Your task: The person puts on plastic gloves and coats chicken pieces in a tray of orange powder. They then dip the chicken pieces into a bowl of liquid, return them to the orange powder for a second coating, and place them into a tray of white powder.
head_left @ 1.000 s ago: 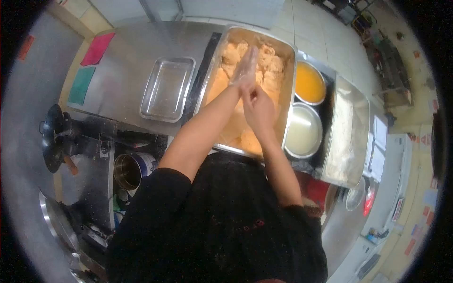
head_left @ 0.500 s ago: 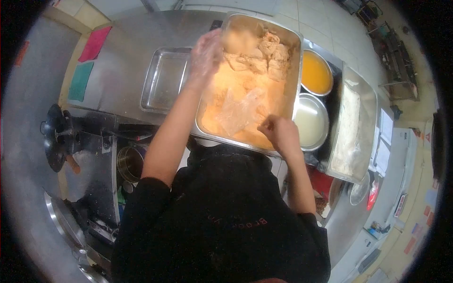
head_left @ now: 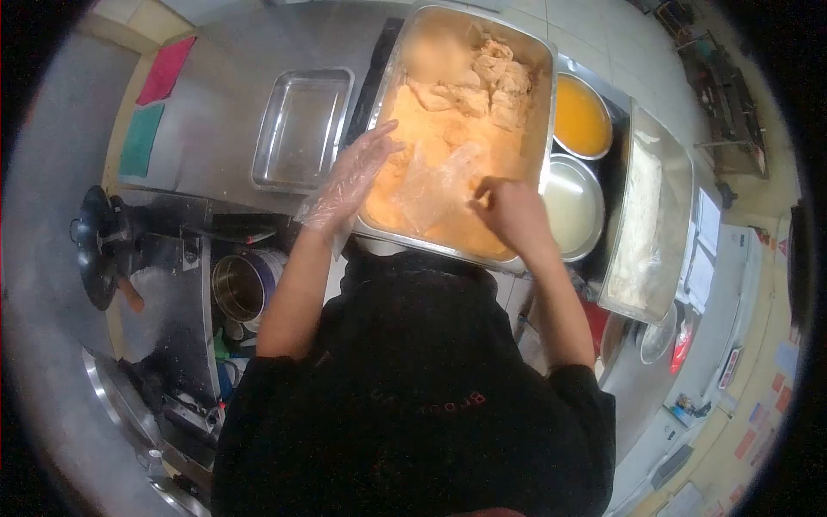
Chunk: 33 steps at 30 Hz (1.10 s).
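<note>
A deep metal tray (head_left: 544, 112) holds orange powder (head_left: 431, 138) with coated pieces (head_left: 502, 73) heaped toward its far right corner. My left hand (head_left: 357, 172) wears a clear plastic glove and is at the tray's left edge, fingers apart, holding nothing. A crumpled clear plastic glove (head_left: 438, 191) lies on the powder between my hands. My right hand (head_left: 515, 211) is bare, above the tray's near right part, with thumb and fingers bent together near the crumpled plastic. Whatever those fingertips hold, if anything, is too small to make out.
An empty shallow metal tray (head_left: 301, 129) sits on the left counter beyond pink (head_left: 168, 71) and green (head_left: 141, 142) cloths. Right of the large tray are a bowl of orange liquid (head_left: 581, 116), a bowl of pale liquid (head_left: 570, 207) and a long container of white flour (head_left: 636, 220).
My left hand has moved down and back from the tray's upper left side, its fingers now spread. My right hand has risen slightly, still beside the crumpled plastic.
</note>
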Available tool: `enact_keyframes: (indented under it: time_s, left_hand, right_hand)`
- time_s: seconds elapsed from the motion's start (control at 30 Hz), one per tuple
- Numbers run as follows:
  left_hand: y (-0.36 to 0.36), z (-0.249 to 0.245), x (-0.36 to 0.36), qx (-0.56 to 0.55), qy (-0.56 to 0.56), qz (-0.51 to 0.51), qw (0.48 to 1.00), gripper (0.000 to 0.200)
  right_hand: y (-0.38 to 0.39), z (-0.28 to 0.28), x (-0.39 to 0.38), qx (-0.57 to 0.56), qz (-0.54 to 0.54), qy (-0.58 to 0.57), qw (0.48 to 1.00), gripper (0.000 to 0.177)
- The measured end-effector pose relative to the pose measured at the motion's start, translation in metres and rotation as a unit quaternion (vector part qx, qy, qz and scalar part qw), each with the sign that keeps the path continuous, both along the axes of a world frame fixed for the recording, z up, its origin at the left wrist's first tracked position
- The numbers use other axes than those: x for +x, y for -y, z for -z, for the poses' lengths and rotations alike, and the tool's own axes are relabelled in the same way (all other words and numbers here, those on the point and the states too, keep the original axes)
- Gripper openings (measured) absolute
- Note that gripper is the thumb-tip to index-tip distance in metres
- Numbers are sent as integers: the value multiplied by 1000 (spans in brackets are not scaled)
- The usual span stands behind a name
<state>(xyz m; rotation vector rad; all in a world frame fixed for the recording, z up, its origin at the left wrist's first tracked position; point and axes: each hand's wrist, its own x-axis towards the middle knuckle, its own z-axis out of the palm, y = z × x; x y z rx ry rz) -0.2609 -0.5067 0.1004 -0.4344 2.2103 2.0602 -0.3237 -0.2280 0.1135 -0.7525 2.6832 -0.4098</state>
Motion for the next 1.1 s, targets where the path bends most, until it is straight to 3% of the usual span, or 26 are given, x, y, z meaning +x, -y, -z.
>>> enact_keyframes:
  time_s: [0.07,0.13,0.23,0.37,0.4,0.47,0.5,0.57,0.63,0.7,0.77,0.8,0.87,0.9,0.97,1.0,1.07,1.1]
  left_hand:
    - [-2,-3,3,-31,-6,-15,999,75]
    - [-9,-21,8,94,-7,-72,993,95]
    - [-5,-28,16,61,-27,-91,994,107]
    - [11,-6,22,145,-18,-85,986,95]
    - [24,22,23,105,-55,-65,991,90]
    - [25,25,25,69,-92,-44,992,85]
    - [18,0,31,41,-84,-35,995,82]
    - [12,-10,38,14,-72,-24,997,79]
    - [12,-5,38,95,-82,9,992,80]
    - [7,-3,35,93,-77,24,992,84]
    - [3,-3,32,90,-74,35,993,88]
    - [2,-2,31,87,-83,38,992,76]
    - [-2,-4,29,87,-91,39,991,66]
    - [-5,-11,26,93,-61,30,993,63]
    - [-13,-16,18,98,-33,22,994,60]
    - [-18,-17,11,33,-58,50,997,59]
    - [-37,-23,-6,-94,-141,76,983,62]
    - [-50,-27,-15,-94,-146,75,982,62]
  right_hand:
    - [27,-2,14,-6,-43,31,999,25]
    - [51,-1,29,1,-87,28,996,33]
    - [79,10,38,51,-86,13,995,36]
    - [90,17,32,53,-96,-21,994,28]
    - [84,25,22,57,-64,-42,995,22]
    - [59,26,-7,86,-17,-113,990,19]
    - [39,22,-27,111,-4,-163,980,22]
    - [10,41,-68,198,-11,-279,940,21]
    - [-4,66,-96,242,-15,-276,930,19]
    - [-16,83,-112,284,-19,-276,918,19]
    - [-22,91,-124,250,-76,-265,928,20]
    - [-25,85,-134,251,-77,-267,927,20]
    - [-28,54,-151,45,4,-42,998,25]
    - [-24,27,-149,47,3,-42,998,25]
    - [-15,-25,-138,-56,50,36,997,31]
    - [-20,-16,-147,-133,51,48,989,26]
    - [-6,-46,-134,-167,65,69,981,23]
    - [3,-57,-127,-200,79,93,972,19]
